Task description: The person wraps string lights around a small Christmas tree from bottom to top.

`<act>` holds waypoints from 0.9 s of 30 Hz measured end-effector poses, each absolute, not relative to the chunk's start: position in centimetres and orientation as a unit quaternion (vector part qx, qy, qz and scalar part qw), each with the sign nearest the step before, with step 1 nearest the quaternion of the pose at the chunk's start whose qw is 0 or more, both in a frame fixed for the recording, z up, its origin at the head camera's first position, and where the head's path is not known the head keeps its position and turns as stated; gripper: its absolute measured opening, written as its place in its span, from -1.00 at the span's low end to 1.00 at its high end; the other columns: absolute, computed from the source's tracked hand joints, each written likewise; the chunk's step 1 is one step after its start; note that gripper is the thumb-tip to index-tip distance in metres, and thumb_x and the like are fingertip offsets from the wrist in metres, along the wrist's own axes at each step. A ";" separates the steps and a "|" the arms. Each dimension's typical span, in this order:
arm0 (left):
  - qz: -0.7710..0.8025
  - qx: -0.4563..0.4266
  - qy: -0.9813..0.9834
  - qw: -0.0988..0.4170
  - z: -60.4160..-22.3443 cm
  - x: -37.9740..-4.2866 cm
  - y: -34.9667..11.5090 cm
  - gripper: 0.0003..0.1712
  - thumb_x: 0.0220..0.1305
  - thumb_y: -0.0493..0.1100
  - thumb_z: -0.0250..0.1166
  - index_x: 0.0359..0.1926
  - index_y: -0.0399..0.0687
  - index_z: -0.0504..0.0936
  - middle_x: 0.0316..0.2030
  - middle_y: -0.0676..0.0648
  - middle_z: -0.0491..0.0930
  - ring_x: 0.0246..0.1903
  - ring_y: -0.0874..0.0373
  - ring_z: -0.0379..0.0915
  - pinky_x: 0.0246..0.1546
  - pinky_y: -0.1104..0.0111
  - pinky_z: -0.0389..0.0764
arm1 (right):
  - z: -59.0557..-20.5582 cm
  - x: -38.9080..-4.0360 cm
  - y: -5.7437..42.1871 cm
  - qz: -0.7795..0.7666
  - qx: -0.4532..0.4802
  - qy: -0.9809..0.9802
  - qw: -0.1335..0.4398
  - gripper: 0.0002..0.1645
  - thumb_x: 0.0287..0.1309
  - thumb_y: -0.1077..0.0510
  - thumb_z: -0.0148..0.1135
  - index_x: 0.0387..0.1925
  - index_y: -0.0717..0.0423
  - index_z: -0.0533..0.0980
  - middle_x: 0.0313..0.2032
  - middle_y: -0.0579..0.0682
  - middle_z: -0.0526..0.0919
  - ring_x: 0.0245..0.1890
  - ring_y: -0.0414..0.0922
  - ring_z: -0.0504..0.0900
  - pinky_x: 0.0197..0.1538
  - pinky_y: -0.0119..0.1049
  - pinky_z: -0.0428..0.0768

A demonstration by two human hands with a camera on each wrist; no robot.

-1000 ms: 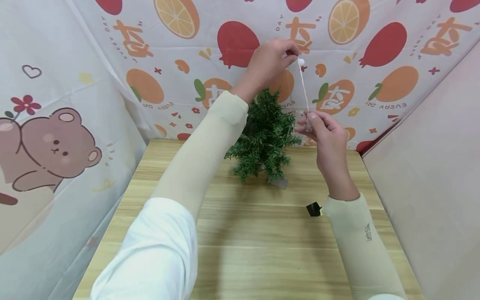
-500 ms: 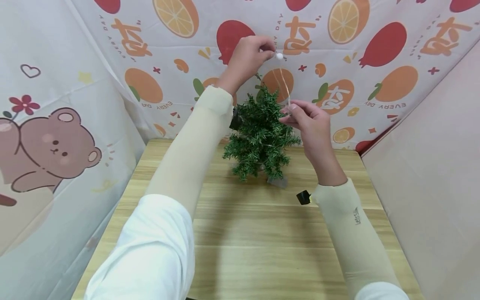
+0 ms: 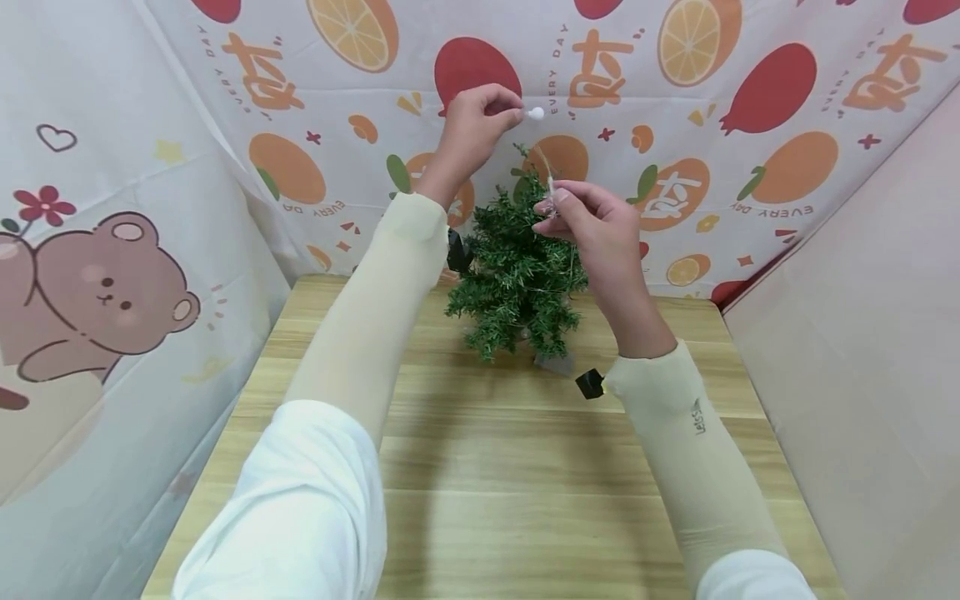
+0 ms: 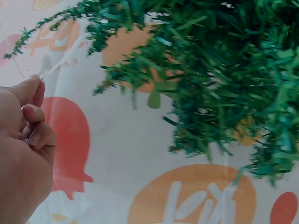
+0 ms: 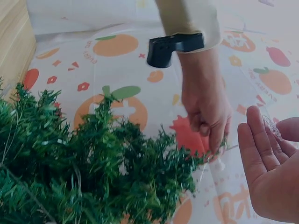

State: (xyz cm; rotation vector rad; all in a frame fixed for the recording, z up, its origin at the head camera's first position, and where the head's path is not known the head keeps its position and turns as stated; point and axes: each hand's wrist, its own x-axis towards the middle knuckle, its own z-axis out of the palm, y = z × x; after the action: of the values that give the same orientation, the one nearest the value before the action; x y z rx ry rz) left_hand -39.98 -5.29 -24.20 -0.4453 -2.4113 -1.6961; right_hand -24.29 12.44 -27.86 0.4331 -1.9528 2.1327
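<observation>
A small green artificial Christmas tree (image 3: 517, 267) stands at the back of the table, its tip bending to the left in the left wrist view. Left of and above the tip, my left hand (image 3: 471, 129) pinches a thin white string (image 4: 55, 66) between thumb and finger. A small white ball (image 3: 536, 113) sits just beyond those fingertips. My right hand (image 3: 606, 242), in front of the tree's upper right side, pinches a clear, sparkly ornament (image 5: 272, 128) from which a string runs upward. The ornament's full shape is hidden by the fingers.
A wooden table (image 3: 495, 500) spreads out in front of the tree. Behind it hangs a fruit-print cloth (image 3: 765, 92), and a bear-print cloth (image 3: 112, 292) covers the left side. Black wrist cameras (image 3: 590, 384) stick out from both sleeves.
Both hands have moved left, bringing the string and white ball from right of the tree across to its tip. The right hand has also risen. The tree has stayed in place.
</observation>
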 end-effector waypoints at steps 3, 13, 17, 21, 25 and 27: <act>-0.596 -0.144 -0.786 0.081 -24.7 -39.5 -5.5 -0.80 0.41 -0.14 0.30 -0.02 -0.07 0.69 -0.09 0.02 0.66 -0.05 0.21 0.51 -0.01 0.39 0.48 | -27.6 -24.4 11.4 0.715 0.155 -0.674 0.102 -0.71 0.42 0.13 0.20 0.02 0.23 0.64 -0.22 0.10 0.72 -0.33 -0.03 0.75 -0.02 -0.19 0.71; -0.656 -0.120 -0.738 0.103 -27.1 -38.7 -6.2 -0.83 0.40 -0.17 0.31 -0.06 -0.10 0.69 -0.16 0.00 0.65 -0.11 0.19 0.51 -0.03 0.36 0.49 | -28.2 -24.4 8.5 0.666 0.177 -0.719 0.085 -0.70 0.44 0.12 0.17 0.05 0.19 0.64 -0.18 0.24 0.72 -0.36 -0.07 0.75 -0.06 -0.22 0.71; -0.664 -0.120 -0.733 0.092 -28.5 -38.5 -6.8 -0.80 0.39 -0.17 0.31 -0.03 -0.14 0.68 -0.15 -0.01 0.64 -0.10 0.17 0.51 0.05 0.25 0.49 | -29.2 -24.2 8.2 0.657 0.170 -0.732 0.061 -0.70 0.45 0.13 0.16 0.05 0.20 0.63 -0.19 0.22 0.72 -0.33 -0.04 0.74 -0.05 -0.23 0.71; -0.670 -0.116 -0.729 0.085 -30.3 -38.9 -7.5 -0.78 0.39 -0.15 0.32 -0.02 -0.14 0.68 -0.15 0.02 0.63 -0.09 0.18 0.51 0.12 0.17 0.48 | -30.2 -24.0 8.2 0.643 0.160 -0.747 0.048 -0.70 0.45 0.11 0.17 0.06 0.16 0.63 -0.19 0.18 0.72 -0.28 0.05 0.75 -0.04 -0.25 0.70; -0.672 -0.110 -0.728 0.079 -31.9 -39.3 -8.2 -0.78 0.35 -0.10 0.36 -0.05 -0.08 0.70 -0.19 0.06 0.65 -0.13 0.19 0.51 -0.04 0.27 0.48 | -31.0 -23.6 8.5 0.637 0.154 -0.754 0.040 -0.69 0.45 0.08 0.17 0.07 0.15 0.63 -0.20 0.15 0.73 -0.27 0.04 0.76 -0.03 -0.24 0.70; -0.674 -0.113 -0.726 0.078 -32.5 -39.3 -8.4 -0.79 0.33 -0.08 0.38 -0.08 -0.07 0.71 -0.22 0.05 0.67 -0.17 0.15 0.51 -0.15 0.32 0.45 | -31.3 -23.4 8.7 0.640 0.150 -0.753 0.035 -0.68 0.45 0.07 0.17 0.08 0.14 0.63 -0.19 0.17 0.72 -0.28 0.01 0.76 -0.01 -0.23 0.70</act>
State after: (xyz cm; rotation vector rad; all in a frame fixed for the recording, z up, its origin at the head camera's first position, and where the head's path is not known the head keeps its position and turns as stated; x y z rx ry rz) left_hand -39.28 -8.40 -32.50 -0.3390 -2.1742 -2.0187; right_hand -23.37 8.68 -31.29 0.4619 -2.3136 1.9680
